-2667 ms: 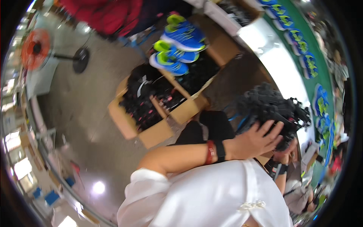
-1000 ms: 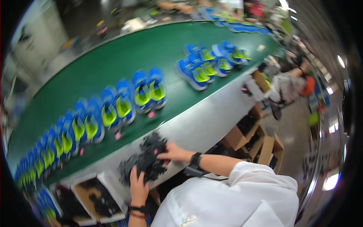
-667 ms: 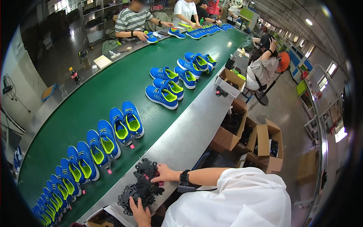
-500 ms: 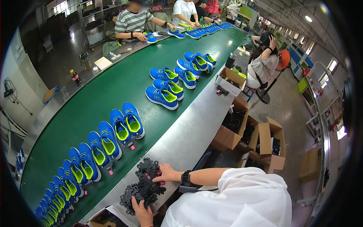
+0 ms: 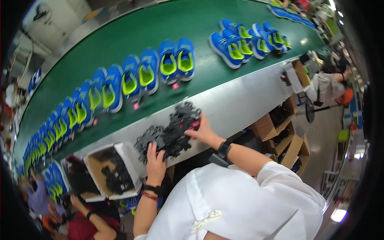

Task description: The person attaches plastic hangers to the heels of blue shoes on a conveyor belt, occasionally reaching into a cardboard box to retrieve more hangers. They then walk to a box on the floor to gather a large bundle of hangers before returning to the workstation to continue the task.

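A heap of black, looped plastic hangers [image 5: 176, 129] with pink tags lies on the metal ledge in front of me. My right hand [image 5: 205, 133] grips the heap's right side, its thumb and fingers around some of the hangers beside a pink tag. At the near left side, my left hand [image 5: 155, 164] touches the heap with its fingers stretched and apart. Beyond the ledge, blue shoes [image 5: 149, 70] with lime linings stand in a long row on the green belt [image 5: 132, 32]. Pink tags [image 5: 175, 86] show at the heels of several pairs.
An open carton [image 5: 93, 172] of black pieces stands left of my left hand. More blue shoes [image 5: 228, 50] cluster farther right on the belt. Brown cartons [image 5: 266, 126] sit below the ledge at right. Co-workers are at lower left, one in a red top [image 5: 86, 230], and far right.
My view has swung to the left, bringing the carton and the co-workers at lower left into sight. Both hands stay at the heap of hangers.
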